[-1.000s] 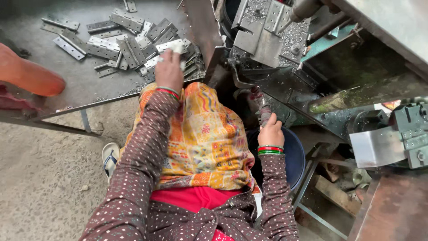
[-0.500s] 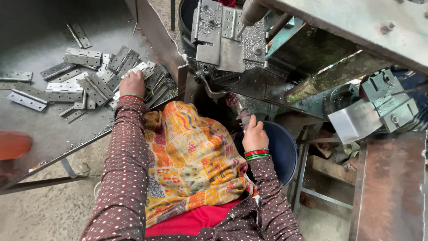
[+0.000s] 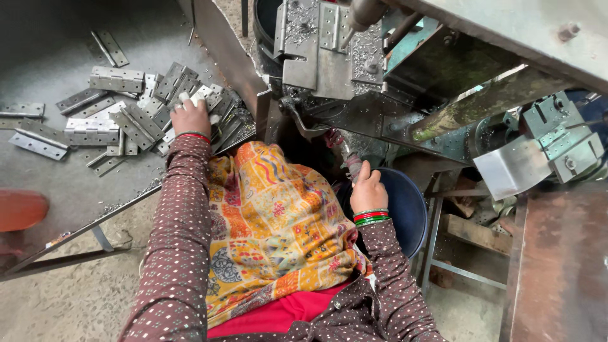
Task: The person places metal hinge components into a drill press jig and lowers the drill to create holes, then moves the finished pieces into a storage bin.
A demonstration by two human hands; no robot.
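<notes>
At a metal workbench, a person's left hand [image 3: 190, 117] reaches into a heap of hinges [image 3: 136, 107] while the right hand [image 3: 367, 190] grips a wrapped lever [image 3: 345, 158] under a grey machine [image 3: 342, 57].

Left fingers curl down over one hinge at the near edge of the heap, which lies scattered across the grey table [image 3: 57, 183], just left of the machine's base. Right fingers are closed around the lever's cloth-wrapped handle, with red and green bangles [image 3: 370, 217] at the wrist. A blue tub [image 3: 402, 206] sits just beyond that hand. A yellow patterned cloth [image 3: 272, 234] covers the lap between both dotted sleeves.
</notes>
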